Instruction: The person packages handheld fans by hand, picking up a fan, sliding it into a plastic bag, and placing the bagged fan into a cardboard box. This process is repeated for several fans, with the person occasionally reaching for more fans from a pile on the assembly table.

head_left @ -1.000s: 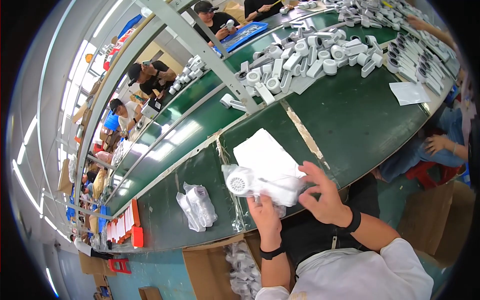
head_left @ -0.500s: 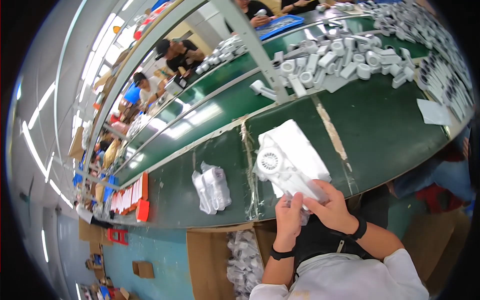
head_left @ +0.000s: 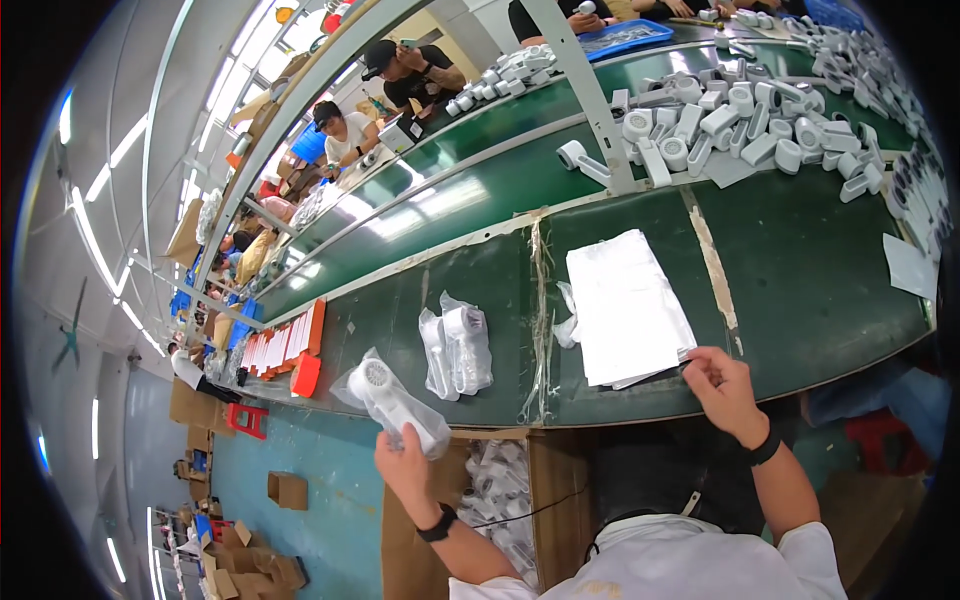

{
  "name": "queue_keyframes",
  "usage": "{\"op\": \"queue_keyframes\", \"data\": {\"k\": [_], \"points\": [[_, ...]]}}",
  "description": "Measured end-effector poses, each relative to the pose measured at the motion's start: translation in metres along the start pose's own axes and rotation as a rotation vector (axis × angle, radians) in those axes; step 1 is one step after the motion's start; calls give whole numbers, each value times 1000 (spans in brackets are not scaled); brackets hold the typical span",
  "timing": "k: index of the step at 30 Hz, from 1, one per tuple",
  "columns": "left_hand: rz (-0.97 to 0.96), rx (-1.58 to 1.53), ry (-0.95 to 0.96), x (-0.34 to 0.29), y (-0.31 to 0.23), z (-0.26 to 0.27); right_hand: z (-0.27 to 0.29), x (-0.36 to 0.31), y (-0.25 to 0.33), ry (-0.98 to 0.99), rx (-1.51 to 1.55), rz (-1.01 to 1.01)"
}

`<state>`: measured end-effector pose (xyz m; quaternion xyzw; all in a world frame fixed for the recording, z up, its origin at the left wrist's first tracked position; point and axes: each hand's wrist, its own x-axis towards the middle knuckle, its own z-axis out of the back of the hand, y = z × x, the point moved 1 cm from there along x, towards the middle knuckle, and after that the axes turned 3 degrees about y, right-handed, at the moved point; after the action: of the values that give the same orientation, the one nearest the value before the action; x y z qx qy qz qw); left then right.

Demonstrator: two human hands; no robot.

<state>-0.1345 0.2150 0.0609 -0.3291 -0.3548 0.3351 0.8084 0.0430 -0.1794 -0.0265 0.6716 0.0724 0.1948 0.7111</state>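
My left hand (head_left: 404,468) grips the lower end of a white handheld fan (head_left: 385,398) in a clear plastic bag. Its round grille points up and left, over the bench's front edge. To its right, more bagged handheld fans (head_left: 456,345) lie on the green bench. My right hand (head_left: 722,390) pinches at the near right corner of a stack of flat white sheets (head_left: 630,310); whether they are paper or thin bags I cannot tell. Crumpled clear plastic (head_left: 566,318) pokes out at the stack's left side.
An open carton (head_left: 560,490) of bagged fans stands below the bench edge. Orange boxes (head_left: 305,372) sit at the bench's left end. A heap of white fan parts (head_left: 740,125) lies at the far right, behind a metal post (head_left: 590,100). Co-workers sit across the green conveyor (head_left: 430,205).
My left hand has carried the bagged fan leftward, away from the white stack. My right hand has let go of the fan and moved to the stack's corner. The view has shifted.
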Motion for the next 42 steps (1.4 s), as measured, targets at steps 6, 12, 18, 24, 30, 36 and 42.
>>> {"op": "queue_keyframes", "data": {"k": [6, 12, 18, 24, 30, 36, 42], "points": [[-59, 619, -18, 61, 72, -42, 7, 6, -26, -122, 4, -64], [18, 699, 86, 86, 88, -71, 8, 2, -23, -149, 13, -88], [-17, 675, -68, 76, 53, -42, 6, 2, -22, -159, 28, -40], [-98, -384, 53, 20, -46, -32, 10, -2, -19, -162, -47, -34], [-41, -1159, 747, -49, -94, -82, -13, -12, 32, 50, -22, 181], [33, -1412, 1195, -97, -128, -145, -37, -4, 63, 315, 153, 255], [-3, -1326, 1172, -97, -123, -146, -26, -10, 54, 202, 183, 8]]}}
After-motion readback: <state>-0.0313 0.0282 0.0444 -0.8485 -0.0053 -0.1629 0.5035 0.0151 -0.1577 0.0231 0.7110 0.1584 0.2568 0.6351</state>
